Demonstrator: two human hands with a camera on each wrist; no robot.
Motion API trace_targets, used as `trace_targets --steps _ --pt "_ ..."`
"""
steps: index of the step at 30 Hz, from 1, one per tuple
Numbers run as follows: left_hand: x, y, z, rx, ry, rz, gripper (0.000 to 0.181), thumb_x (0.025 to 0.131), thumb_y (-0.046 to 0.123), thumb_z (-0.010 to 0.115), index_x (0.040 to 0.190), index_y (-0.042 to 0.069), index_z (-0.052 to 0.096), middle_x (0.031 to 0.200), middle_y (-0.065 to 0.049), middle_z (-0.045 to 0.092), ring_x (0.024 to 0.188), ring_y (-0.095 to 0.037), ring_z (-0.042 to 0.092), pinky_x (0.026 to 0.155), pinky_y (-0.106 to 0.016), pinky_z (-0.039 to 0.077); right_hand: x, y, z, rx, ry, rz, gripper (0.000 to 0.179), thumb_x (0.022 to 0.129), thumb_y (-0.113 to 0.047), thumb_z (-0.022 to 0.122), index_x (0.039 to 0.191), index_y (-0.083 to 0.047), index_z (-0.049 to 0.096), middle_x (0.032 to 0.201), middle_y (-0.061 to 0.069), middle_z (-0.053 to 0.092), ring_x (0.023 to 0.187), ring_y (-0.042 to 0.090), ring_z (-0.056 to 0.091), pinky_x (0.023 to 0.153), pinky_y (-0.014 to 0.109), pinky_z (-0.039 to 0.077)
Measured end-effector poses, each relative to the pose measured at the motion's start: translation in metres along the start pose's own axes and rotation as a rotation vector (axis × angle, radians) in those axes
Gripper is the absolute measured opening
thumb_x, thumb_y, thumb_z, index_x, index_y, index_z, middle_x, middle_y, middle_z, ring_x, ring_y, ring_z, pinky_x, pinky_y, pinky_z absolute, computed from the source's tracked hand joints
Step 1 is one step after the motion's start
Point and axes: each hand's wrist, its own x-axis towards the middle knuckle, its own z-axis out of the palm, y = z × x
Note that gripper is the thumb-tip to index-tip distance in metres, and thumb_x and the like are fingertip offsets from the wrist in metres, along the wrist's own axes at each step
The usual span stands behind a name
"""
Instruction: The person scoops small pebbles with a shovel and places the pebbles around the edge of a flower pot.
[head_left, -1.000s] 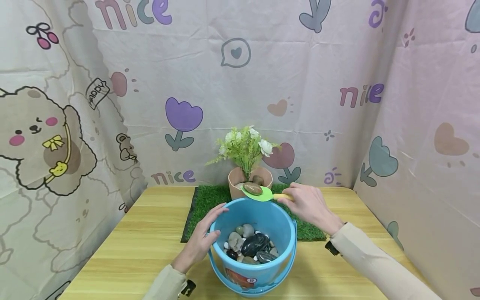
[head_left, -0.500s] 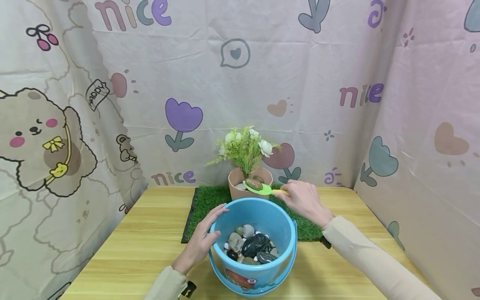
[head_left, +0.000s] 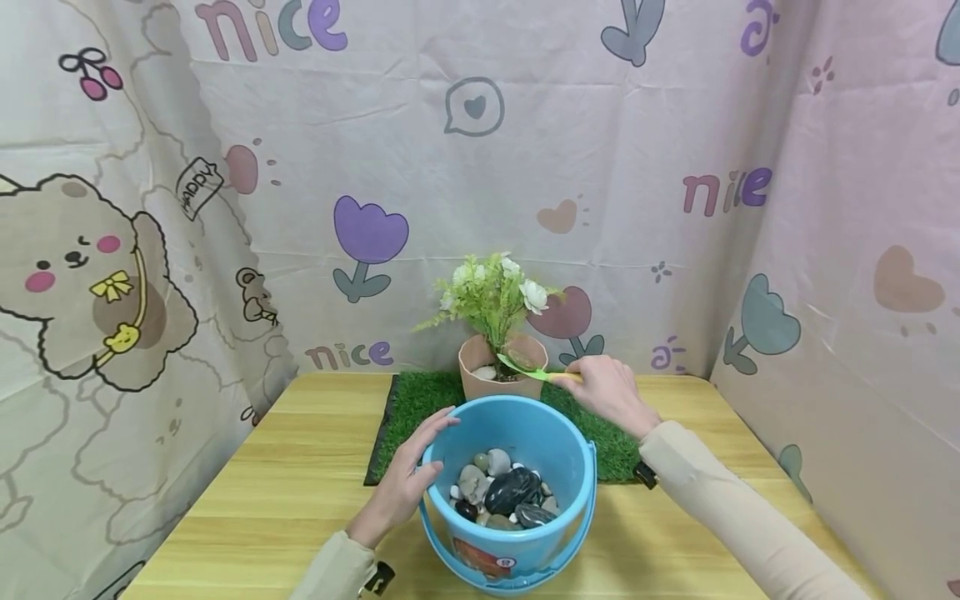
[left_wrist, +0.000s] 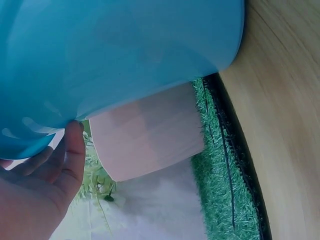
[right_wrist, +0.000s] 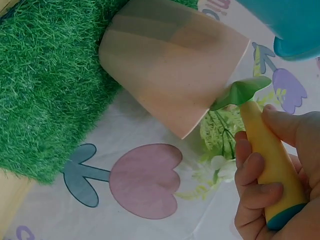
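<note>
- Two hands in my head view, both at work round the bucket and pot; going left to right.
- Table point(head_left: 247, 500) is pale wood, cartoon curtain point(head_left: 112, 275) hangs behind and to both sides.
- Left hand point(head_left: 408, 483) rests flat against the left outer wall of the blue bucket point(head_left: 517, 546); fingers straight and a little spread, fingertips up at the rim, nothing gripped.
- From the left wrist I see the thumb point(left_wrist: 75, 155) lying on the bucket wall point(left_wrist: 115, 60), so contact is confirmed.
- Bucket stands upright on the table near the front edge, just before the grass mat point(head_left: 420, 408); its far rim overlaps the mat in my view.
- Stones point(head_left: 506, 496) lie in the bucket bottom: grey, brown, one big black one, small white ones.
- Pink flower pot point(head_left: 480, 375) stands upright on the mat behind the bucket, with a green plant with white flowers point(head_left: 491, 296) in it; a pale stone shows inside the rim.
- Green trowel point(head_left: 525, 369) has its blade tilted over the pot's right rim; I cannot tell if anything lies on the blade.
- Right hand point(head_left: 607, 392) grips the trowel's yellow handle point(right_wrist: 272, 160), fingers point(right_wrist: 250, 167) curled tight round it, thumb on the other side.
- Right hand sits above the mat, just right of the pot, not touching it.
</note>
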Motion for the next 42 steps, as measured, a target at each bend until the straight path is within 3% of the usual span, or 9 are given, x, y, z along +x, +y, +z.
trace_targets --steps 3,12,25,35,42 --pt "0.0 0.0 0.0 -0.003 -0.004 -0.006 0.056 0.087 0.004 0.045 0.142 0.012 0.05 0.156 -0.009 0.037 0.141 -0.037 0.038 0.099 -0.064 0.041 0.001 0.002 0.0 0.02 -0.011 0.005 0.032 0.089 -0.048 0.065 0.071 -0.022 0.072 0.048 -0.007 0.04 0.045 0.011 0.035 0.042 0.027 0.025" --pt "0.003 0.0 0.0 0.011 -0.004 -0.002 0.056 0.087 0.004 0.045 0.142 0.016 0.05 0.156 -0.008 0.036 0.141 -0.035 0.038 0.1 -0.061 0.042 0.004 0.005 -0.003 0.081 0.0 0.029 0.035 0.091 -0.049 0.063 0.093 -0.018 0.079 0.052 -0.006 0.051 0.046 0.012 0.042 0.041 0.027 0.031" --pt "0.002 0.0 0.0 0.0 -0.002 -0.009 0.057 0.086 0.005 0.044 0.141 0.017 0.05 0.156 -0.009 0.037 0.142 -0.035 0.037 0.101 -0.063 0.04 -0.001 0.008 0.001 0.071 0.0 0.007 0.034 0.091 -0.048 0.063 0.088 -0.018 0.078 0.052 -0.006 0.045 0.048 0.012 0.038 0.044 0.027 0.029" --pt "0.002 -0.001 -0.001 0.017 0.0 0.015 0.057 0.087 0.005 0.044 0.142 0.017 0.049 0.156 -0.01 0.037 0.141 -0.035 0.038 0.1 -0.062 0.042 -0.007 0.011 -0.001 0.09 0.006 -0.013 0.033 0.091 -0.045 0.064 0.096 -0.016 0.078 0.057 -0.006 0.053 0.049 0.012 0.042 0.046 0.028 0.033" --pt "0.001 0.0 0.0 -0.005 -0.002 -0.008 0.056 0.087 0.005 0.044 0.141 0.016 0.05 0.156 -0.009 0.037 0.142 -0.036 0.036 0.101 -0.064 0.039 -0.014 0.014 -0.002 0.12 0.002 -0.035 0.031 0.091 -0.043 0.065 0.093 -0.016 0.078 0.057 -0.006 0.051 0.049 0.01 0.04 0.047 0.027 0.033"
